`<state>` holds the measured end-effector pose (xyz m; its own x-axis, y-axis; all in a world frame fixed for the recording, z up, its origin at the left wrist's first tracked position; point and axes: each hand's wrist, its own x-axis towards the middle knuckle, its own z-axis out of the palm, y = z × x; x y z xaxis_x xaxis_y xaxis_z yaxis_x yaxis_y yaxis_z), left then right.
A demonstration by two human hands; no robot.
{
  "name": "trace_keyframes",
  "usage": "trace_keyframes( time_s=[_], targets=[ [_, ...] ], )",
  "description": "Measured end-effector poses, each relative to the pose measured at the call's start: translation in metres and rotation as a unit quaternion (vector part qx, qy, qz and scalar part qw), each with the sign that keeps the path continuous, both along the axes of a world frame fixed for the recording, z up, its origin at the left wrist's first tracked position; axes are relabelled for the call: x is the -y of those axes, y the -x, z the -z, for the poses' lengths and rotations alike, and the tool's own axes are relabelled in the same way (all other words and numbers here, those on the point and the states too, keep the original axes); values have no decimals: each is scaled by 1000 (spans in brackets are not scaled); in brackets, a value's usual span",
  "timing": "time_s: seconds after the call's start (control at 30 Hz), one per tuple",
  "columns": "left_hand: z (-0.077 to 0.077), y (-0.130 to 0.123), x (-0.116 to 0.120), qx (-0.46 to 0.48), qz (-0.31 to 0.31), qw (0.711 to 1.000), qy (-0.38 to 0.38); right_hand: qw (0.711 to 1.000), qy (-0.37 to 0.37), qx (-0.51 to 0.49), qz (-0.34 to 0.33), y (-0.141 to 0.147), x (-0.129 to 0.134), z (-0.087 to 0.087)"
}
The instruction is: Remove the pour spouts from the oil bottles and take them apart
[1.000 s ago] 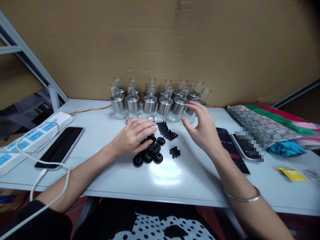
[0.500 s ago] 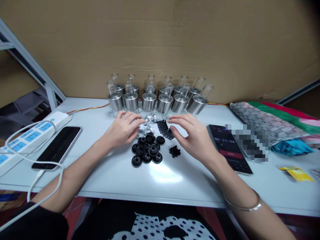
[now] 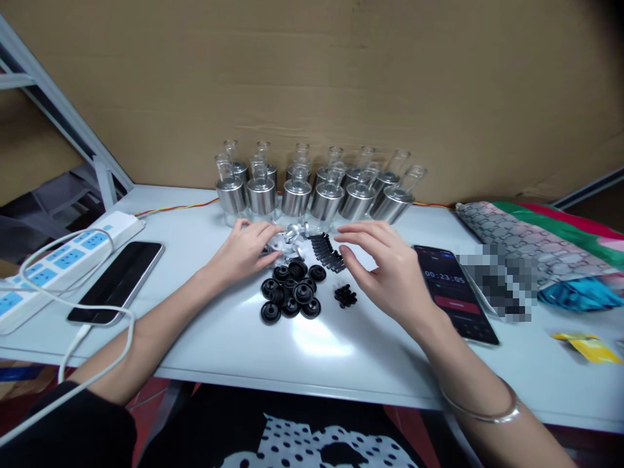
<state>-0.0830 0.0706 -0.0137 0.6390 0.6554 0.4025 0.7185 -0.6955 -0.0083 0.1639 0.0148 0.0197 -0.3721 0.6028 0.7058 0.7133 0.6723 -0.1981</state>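
Observation:
My left hand (image 3: 246, 250) is open at the left side of a small pile of clear and silver pieces (image 3: 292, 239), thumb and index finger apart. It may be touching the pile's edge; I cannot tell. My right hand (image 3: 383, 263) is also open, fingers curved and nothing between them. Its fingertips hover close to a row of thin black tube-like parts (image 3: 322, 248). Between the hands lies a heap of round black stepped discs (image 3: 303, 292). A cluster of tiny black pieces (image 3: 345, 296) sits right of the discs.
Glass bottles with metal-clad bodies (image 3: 296, 195) stand in two rows at the back, before a cardboard wall (image 3: 312, 78). A power strip (image 3: 63, 266), a cable and a phone (image 3: 117, 283) lie left. Right are a timer phone (image 3: 455, 296), patterned fabric (image 3: 517, 244) and a yellow packet (image 3: 587, 348).
The whole view has shifted slightly, so the table's contents sit a little further right. My left thumb is stretched further toward the pile. My right hand keeps nearly the same pose.

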Motion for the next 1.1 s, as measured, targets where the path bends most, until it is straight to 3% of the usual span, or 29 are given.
trace_keyframes(
  time_s=[0.13,0.27,0.43,0.83,1.1],
  targets=[
    [-2,-1,4,85,49,993,-59,1000,-4,-4,7,-1,0,0],
    [-5,-8,14,184,114,968,-124,1000,11,-4,7,-1,-1,0],
    [-2,-18,26,226,199,944,-137,999,32,-2,-33,3,1,2],
    [-6,-31,42,224,284,920,-148,985,59,23,-160,10,6,0],
    [-8,-30,39,186,272,933,-143,979,116,-43,-159,12,9,0]
  ],
)
